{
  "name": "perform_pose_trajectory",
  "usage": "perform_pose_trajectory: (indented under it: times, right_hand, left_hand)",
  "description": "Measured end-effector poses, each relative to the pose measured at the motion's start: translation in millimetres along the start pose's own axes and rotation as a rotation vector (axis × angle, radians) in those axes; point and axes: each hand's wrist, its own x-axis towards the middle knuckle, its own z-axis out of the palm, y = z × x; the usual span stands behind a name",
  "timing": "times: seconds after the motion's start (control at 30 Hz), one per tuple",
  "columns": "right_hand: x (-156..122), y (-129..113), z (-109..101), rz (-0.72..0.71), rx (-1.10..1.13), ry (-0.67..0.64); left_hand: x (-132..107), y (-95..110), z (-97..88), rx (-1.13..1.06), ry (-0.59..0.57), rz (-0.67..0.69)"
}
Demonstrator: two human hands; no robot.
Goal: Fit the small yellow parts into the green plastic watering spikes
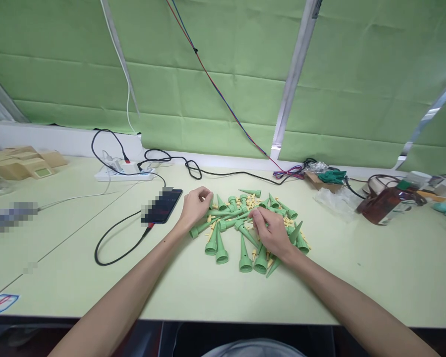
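A heap of green plastic cone-shaped spikes (246,255) with ring-like open bases lies on the table, small yellow plastic pieces (254,255) scattered among them. My left hand (196,204) is closed at the heap's left edge, thumb and fingertips together. A bit of green shows right at those fingertips; whether it is held or lies behind them I cannot tell. Over the right part of the heap, my right hand (271,230) is closed with its fingers curled in a pinch. What it grips, if anything, is hidden. Several cones lie under and around this hand.
Left of the heap lies a black phone (167,206) on a looping black cable (95,253). Behind it is a white power strip (124,173). Cardboard boxes (20,161) stand far left. At right are a brown bottle (384,204), plastic bags (336,202) and a small carton (321,182).
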Motion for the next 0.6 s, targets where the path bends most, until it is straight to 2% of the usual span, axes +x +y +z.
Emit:
perform_pose_trajectory:
  times: [0.17, 0.23, 0.4, 0.6]
  right_hand:
    - [-0.4, 0.9, 0.1, 0.002, 0.007, -0.011]
    - [-0.5, 1.2, 0.1, 0.004, 0.010, -0.016]
    - [0.1, 1.4, 0.9, 0.007, 0.004, -0.020]
    - [-0.5, 1.6, 1.2, 0.003, -0.005, -0.025]
  left_hand:
    - [-2.2, 3.3, -2.4, 0.013, -0.130, 0.006]
    - [-2.3, 4.2, -6.7, 0.040, -0.218, 0.020]
    - [1.1, 1.1, -18.2, 0.129, -0.484, 0.178]
    - [4.0, -3.3, -17.0, 0.189, -0.539, 0.237]
